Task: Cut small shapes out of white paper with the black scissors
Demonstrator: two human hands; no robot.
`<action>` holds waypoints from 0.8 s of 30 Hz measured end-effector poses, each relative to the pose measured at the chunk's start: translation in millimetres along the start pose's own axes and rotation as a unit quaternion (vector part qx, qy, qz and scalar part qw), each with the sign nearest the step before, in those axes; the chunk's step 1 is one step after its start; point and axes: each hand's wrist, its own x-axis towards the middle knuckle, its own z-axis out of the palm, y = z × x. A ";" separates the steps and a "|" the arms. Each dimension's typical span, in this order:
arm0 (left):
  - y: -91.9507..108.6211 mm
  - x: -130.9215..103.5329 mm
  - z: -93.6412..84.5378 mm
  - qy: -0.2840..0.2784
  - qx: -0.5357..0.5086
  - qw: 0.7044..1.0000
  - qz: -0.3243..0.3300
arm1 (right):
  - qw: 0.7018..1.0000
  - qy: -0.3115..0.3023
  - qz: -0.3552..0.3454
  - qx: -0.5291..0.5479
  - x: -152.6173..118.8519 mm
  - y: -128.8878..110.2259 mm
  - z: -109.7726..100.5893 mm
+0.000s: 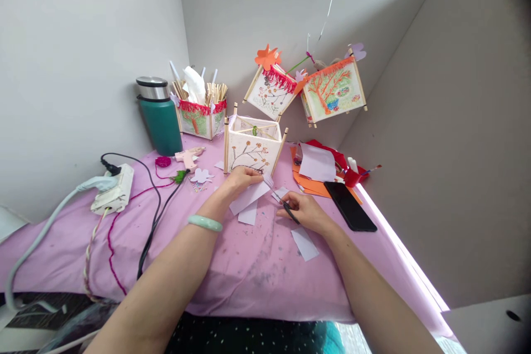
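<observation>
My left hand (244, 178) pinches a small piece of pale lilac paper (268, 179), fingers closed on its edge. Black-handled scissors (290, 212) are in my right hand (305, 211), their blades pointing up and left at that paper. Under my left fingers lies a larger lilac paper sheet (250, 198), with a cut strip (248, 214) below it. Another paper strip (305, 244) rests in front of my right wrist. Just behind my hands stands a lantern frame (254, 146) of sticks and white panels, painted with orange blossoms on branches.
A green bottle (160, 121) and a decorated stick holder (199, 119) stand back left, near a pink glue gun (189, 157). Cables run from a power strip (114, 191). At right lie a phone (349, 206) and orange paper (311, 185). Painted lanterns (335, 91) hang behind.
</observation>
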 end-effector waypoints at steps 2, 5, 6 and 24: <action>-0.9 0.8 -0.3 -0.008 -0.003 1.000 0.005 | 1.000 -0.003 0.001 0.004 0.0 0.8 0.3; -2.1 1.7 -0.8 -0.008 0.002 1.000 0.012 | 1.000 -0.003 0.003 0.007 0.0 1.7 0.7; -2.4 1.9 -0.8 -0.004 0.004 1.000 0.013 | 1.000 -0.002 0.004 0.007 0.0 1.9 0.8; -8.4 6.5 -2.5 -0.030 -0.056 0.998 0.020 | 1.000 -0.003 0.014 0.013 -0.6 -0.7 -1.1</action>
